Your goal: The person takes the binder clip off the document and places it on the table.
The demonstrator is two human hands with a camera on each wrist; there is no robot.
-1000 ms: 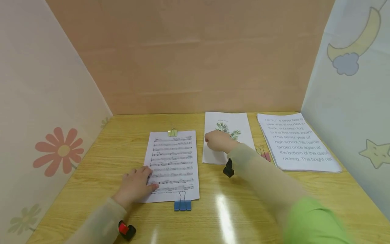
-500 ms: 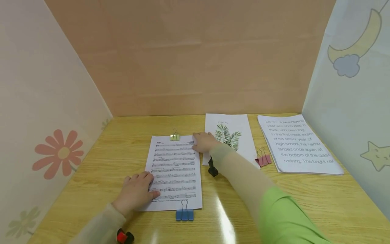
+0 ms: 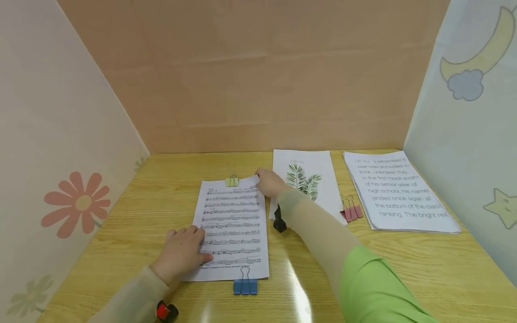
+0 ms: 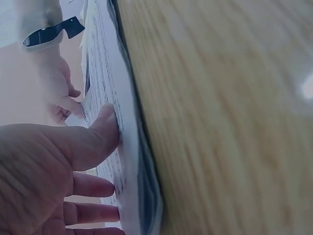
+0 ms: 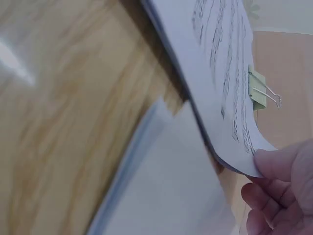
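Left of the sheet music (image 3: 232, 229), bare table (image 3: 133, 224) lies open; to its right, the plant sheet (image 3: 308, 186) and pink clips (image 3: 351, 211) crowd passage.

Head overview — wrists close, table-level

Soft, even light is filling the head view, and overhead glare is streaking the desk (image 3: 296, 280) near its front edge. Shadows are staying faint. The walls are bowing outward toward the frame edges. Both wrist views are looking dimmer and softer, with the wood grain blurring close to the lens.
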